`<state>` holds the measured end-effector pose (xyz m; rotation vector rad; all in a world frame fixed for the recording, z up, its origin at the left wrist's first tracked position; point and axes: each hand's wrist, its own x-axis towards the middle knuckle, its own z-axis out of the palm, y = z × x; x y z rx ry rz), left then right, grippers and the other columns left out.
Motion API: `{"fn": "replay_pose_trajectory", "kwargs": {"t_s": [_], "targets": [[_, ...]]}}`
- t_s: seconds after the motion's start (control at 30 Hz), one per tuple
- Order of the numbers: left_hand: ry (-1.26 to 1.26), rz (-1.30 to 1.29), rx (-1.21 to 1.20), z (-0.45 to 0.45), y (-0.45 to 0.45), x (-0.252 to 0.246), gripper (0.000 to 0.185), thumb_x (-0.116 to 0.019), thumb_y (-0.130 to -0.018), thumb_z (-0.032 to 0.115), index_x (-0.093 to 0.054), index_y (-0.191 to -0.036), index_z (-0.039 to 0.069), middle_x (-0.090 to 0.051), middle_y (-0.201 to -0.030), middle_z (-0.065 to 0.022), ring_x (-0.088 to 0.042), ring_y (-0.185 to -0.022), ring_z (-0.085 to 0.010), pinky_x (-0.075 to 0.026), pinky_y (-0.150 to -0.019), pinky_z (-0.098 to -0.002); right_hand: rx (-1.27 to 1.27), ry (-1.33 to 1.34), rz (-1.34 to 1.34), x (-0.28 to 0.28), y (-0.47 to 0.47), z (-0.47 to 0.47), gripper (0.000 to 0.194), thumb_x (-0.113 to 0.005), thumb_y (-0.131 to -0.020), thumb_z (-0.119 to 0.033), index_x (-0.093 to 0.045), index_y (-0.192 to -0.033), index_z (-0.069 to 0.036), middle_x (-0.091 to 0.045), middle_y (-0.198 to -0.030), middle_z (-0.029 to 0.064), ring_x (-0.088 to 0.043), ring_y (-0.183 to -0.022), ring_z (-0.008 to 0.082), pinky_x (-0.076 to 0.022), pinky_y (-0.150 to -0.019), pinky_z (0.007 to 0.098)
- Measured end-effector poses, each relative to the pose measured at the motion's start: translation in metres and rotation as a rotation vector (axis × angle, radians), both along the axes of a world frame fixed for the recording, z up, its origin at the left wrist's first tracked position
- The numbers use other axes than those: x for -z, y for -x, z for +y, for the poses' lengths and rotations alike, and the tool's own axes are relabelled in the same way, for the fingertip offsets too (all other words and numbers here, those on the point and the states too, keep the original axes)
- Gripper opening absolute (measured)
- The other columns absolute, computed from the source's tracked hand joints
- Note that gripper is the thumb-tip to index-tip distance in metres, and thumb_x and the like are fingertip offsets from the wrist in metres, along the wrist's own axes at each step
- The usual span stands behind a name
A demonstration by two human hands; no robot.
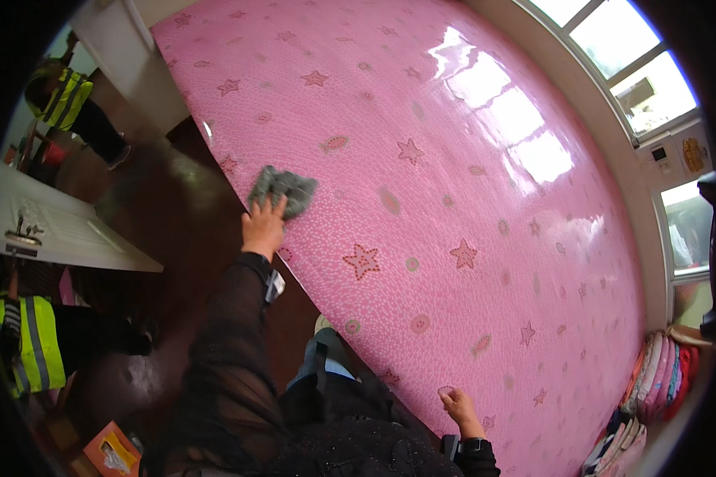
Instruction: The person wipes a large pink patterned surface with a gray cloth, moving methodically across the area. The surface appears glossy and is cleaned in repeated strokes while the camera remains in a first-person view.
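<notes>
A grey cloth (284,189) lies bunched on a broad pink sheet (429,214) with a glossy surface, close to its left edge. My left hand (264,226) presses on the cloth's near side with its fingers spread. Starfish, fish and round shapes are printed over the sheet. Lower down, my right hand (458,406) rests at or just above the sheet near its front edge, fingers curled in. I see nothing held in it. Both sleeves are dark, and the left one is sheer.
At left, a white door (65,220) with a metal handle stands ajar. One person in a reflective vest (65,98) is beyond it, another (30,343) nearer. An orange box (113,450) sits at lower left. Folded bedding (662,375) is stacked at right, below windows (614,42).
</notes>
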<state>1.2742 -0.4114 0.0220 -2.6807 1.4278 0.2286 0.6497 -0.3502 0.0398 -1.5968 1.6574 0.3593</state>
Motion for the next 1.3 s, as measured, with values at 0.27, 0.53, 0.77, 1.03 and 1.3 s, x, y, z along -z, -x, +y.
{"fn": "replay_pose_trajectory", "kwargs": {"t_s": [0.27,0.53,0.77,1.03,1.3], "targets": [[0.065,0.009,-0.227,-0.044,-0.030,0.008,0.055,-0.047,-0.088,0.021,-0.034,-0.141,0.024,-0.033,-0.146,-0.0093,-0.034,-0.129,-0.0396,-0.036,-0.098,-0.0536,0.178,-0.156,0.185,0.000,0.061,0.083,0.035,-0.064,-0.081,-0.034,-0.064,-0.071,-0.001,-0.061,-0.061,0.0165,-0.063,-0.060,0.0299,-0.0471,-0.057,0.0397],[0.221,-0.017,0.043,-0.004,0.071,0.017,0.047,-0.046,-0.086,0.017,-0.046,-0.133,0.019,-0.045,-0.135,-0.0109,-0.041,-0.122,-0.0388,-0.039,-0.092,-0.0499,0.273,-0.221,0.049,0.006,0.049,0.079,0.029,-0.065,-0.084,-0.027,-0.060,-0.074,0.000,-0.060,-0.060,0.0095,-0.059,-0.053,0.0189,-0.0463,-0.051,0.0337],[0.273,0.130,0.444,0.063,0.172,0.008,0.050,-0.049,-0.082,0.013,-0.049,-0.132,0.017,-0.046,-0.136,-0.0163,-0.041,-0.123,-0.0403,-0.039,-0.091,-0.0477,0.123,-0.095,0.002,0.009,0.020,0.009,0.033,-0.065,-0.082,-0.031,-0.061,-0.073,0.001,-0.061,-0.059,0.0113,-0.061,-0.056,0.0209,-0.0463,-0.054,0.0364],[0.132,0.183,0.533,0.081,0.207,-0.007,0.051,-0.055,-0.081,0.015,-0.050,-0.132,0.020,-0.041,-0.142,-0.0129,-0.038,-0.127,-0.0375,-0.039,-0.090,-0.0433,-0.040,-0.029,0.060,0.020,0.016,-0.029,0.037,-0.069,-0.078,-0.036,-0.064,-0.077,0.000,-0.064,-0.071,0.0177,-0.064,-0.068,0.0279,-0.0490,-0.062,0.0388],[0.071,0.200,0.514,0.058,0.200,-0.011,0.052,-0.052,-0.082,0.013,-0.049,-0.133,0.023,-0.038,-0.144,-0.0098,-0.035,-0.130,-0.0355,-0.036,-0.094,-0.0438,-0.206,-0.018,0.118,0.020,0.012,-0.038,0.037,-0.066,-0.076,-0.037,-0.065,-0.081,-0.001,-0.066,-0.077,0.0199,-0.065,-0.075,0.0337,-0.0501,-0.066,0.0427]]}}
